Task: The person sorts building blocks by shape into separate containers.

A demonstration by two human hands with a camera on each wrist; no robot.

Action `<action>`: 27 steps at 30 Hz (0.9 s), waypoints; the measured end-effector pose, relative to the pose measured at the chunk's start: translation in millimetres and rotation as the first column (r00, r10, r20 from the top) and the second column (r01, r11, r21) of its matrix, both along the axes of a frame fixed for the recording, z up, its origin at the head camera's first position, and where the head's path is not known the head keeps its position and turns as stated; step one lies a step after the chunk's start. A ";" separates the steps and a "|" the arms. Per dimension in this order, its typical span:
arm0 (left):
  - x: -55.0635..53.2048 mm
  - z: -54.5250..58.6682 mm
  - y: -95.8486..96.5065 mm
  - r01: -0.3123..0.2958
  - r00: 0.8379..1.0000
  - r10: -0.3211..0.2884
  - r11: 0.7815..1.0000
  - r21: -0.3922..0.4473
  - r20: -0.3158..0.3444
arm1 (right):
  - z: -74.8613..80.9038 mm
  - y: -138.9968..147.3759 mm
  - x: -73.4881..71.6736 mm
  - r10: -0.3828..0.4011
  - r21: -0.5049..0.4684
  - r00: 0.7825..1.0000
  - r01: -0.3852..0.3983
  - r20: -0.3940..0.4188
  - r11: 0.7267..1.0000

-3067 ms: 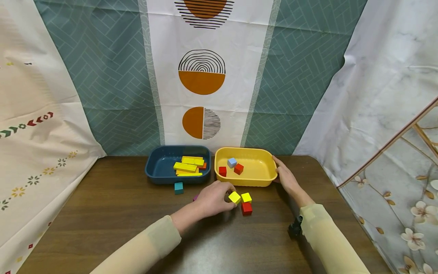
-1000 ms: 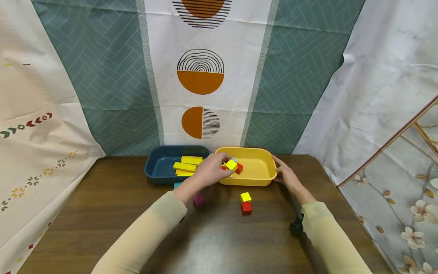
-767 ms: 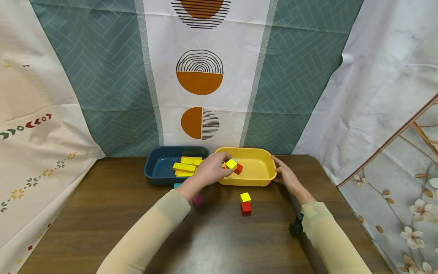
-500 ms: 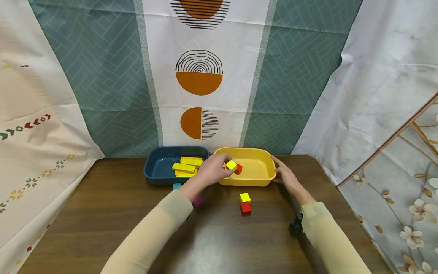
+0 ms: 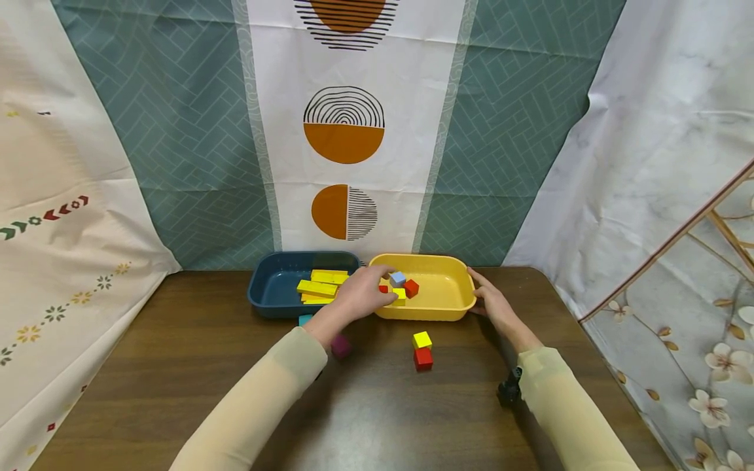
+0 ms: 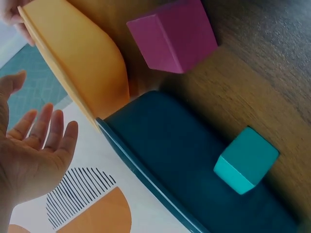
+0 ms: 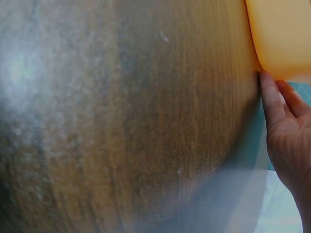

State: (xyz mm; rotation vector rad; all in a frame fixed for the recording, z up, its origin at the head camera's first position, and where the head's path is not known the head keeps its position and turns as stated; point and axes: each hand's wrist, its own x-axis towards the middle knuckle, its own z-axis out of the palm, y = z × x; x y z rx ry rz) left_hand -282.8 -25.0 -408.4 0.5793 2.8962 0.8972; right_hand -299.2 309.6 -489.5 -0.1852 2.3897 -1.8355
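Observation:
My left hand (image 5: 360, 292) hovers over the left part of the yellow tray (image 5: 444, 288), thumb and fingers spread apart; the left wrist view also shows the hand (image 6: 36, 155) holding nothing. Just below its fingertips a yellow cube (image 5: 399, 297) sits in the tray. Beside that cube are a light blue cube (image 5: 397, 279) and a red cube (image 5: 411, 288); another red cube (image 5: 383, 288) is partly covered by the hand. My right hand (image 5: 496, 307) touches the tray's right end with extended fingers (image 7: 273, 104).
In front of the yellow tray, a yellow cube (image 5: 421, 340) and a red cube (image 5: 423, 358) stand together. A purple cube (image 6: 177, 36) and a teal cube (image 6: 247, 160) lie nearer the dark blue tray (image 5: 272, 291), which holds several yellow blocks (image 5: 317, 288). A patterned cloth hangs behind.
My left hand picked up a yellow cube from the table, carried it over the yellow tray and has let it go inside. The right hand has stayed at the tray's end.

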 end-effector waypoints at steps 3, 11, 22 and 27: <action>0.9 1.2 -1.7 0.002 1.000 -0.002 1.000 0.008 -0.002 | -1.3 1.0 -0.6 -0.010 0.025 1.000 0.011 -0.007 1.000; 4.1 7.5 -4.1 0.019 1.000 -0.018 1.000 0.022 -0.007 | -0.4 2.4 -0.1 -0.001 0.027 1.000 0.001 -0.020 1.000; 14.7 19.6 -13.5 0.027 0.999 -0.026 0.999 0.044 -0.034 | 0.8 1.3 -1.1 0.002 0.018 1.000 -0.001 -0.010 1.000; 22.0 23.0 -22.7 0.027 0.998 -0.024 0.999 0.047 -0.054 | -2.1 0.5 -1.1 0.005 0.027 1.000 -0.005 -0.013 1.000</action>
